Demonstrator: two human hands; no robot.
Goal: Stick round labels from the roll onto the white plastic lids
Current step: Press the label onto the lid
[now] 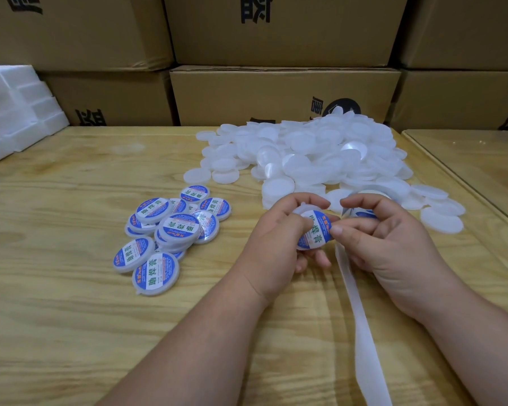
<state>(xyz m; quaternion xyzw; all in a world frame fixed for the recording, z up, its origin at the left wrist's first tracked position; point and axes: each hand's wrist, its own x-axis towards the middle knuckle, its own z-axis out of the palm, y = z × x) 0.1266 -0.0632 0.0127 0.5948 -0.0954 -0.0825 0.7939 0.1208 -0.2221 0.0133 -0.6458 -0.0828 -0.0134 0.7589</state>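
While my left hand (279, 238) curls round the lid (311, 227) just right of the middle of the frame, fingers behind its back and thumb over its near rim, my right hand (387, 244) pinches at the right edge of the blue and white label (316, 234), thumb tip on its face and forefinger arched above. The lid looks thin, light and a little bendy, so I judge it best held by the rim and backed by fingers, not squeezed across the middle, where it might bow and let the label wrinkle. The label itself seems soft and limp, sticky on one side; I would touch only its edge and smooth from the centre outward so no air is trapped. The roll (367, 200) sits behind my right fingers, mostly hidden, and its bare backing strip (361, 317) trails down toward the lower right of the frame; it looks slick and flimsy, likely to slide or twist if tugged sideways. The finished lids (159, 232) lie heaped on the wooden table (56, 317) left of centre, labels up, some overlapping. The plain lids (305, 153) spread in a big loose pile in the upper middle and right, smooth enough that I expect them to slip off one another when one is picked. Cardboard boxes (282, 95) stand behind, and white foam blocks (15, 109) sit at the upper left.
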